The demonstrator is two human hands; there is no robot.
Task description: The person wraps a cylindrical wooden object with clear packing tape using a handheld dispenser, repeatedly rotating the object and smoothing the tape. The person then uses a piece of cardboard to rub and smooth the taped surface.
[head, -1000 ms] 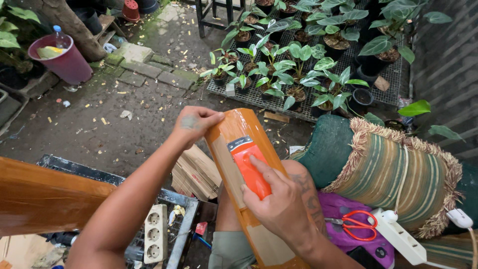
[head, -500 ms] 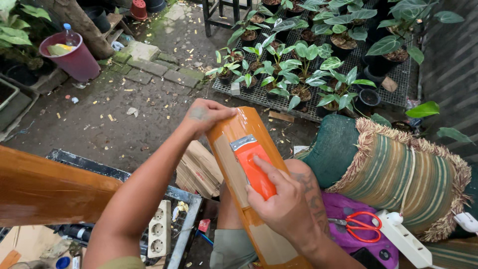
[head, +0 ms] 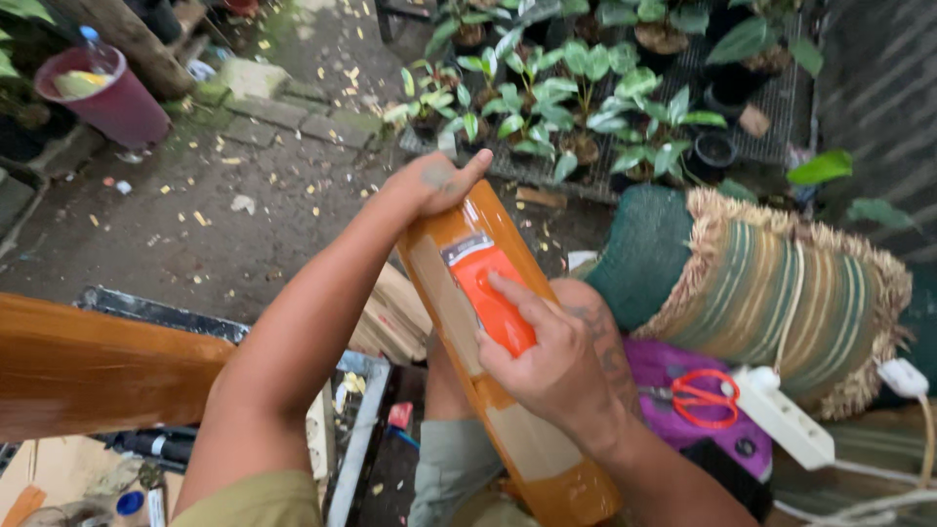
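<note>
The left hand (head: 434, 183) curls over the far end of a glossy brown wooden board (head: 508, 361) that lies slanted across the person's knee (head: 586, 303). The right hand (head: 551, 361) presses an orange scraper (head: 491, 293) flat against the board's face, fingers closed over its handle and the metal edge pointing up the board toward the left hand. To do this well, the person would likely keep the blade low and flat, push in even strokes along the grain, and hold the far end steady so the board does not slide off the knee.

A dark red bucket (head: 122, 102) on the ground holds something yellow and what may be a bottle, hard to tell. Black pots (head: 712, 151) on a wire rack hold leafy green plants (head: 576, 98). Red scissors (head: 698, 395) lie on purple cloth (head: 664, 366).
</note>
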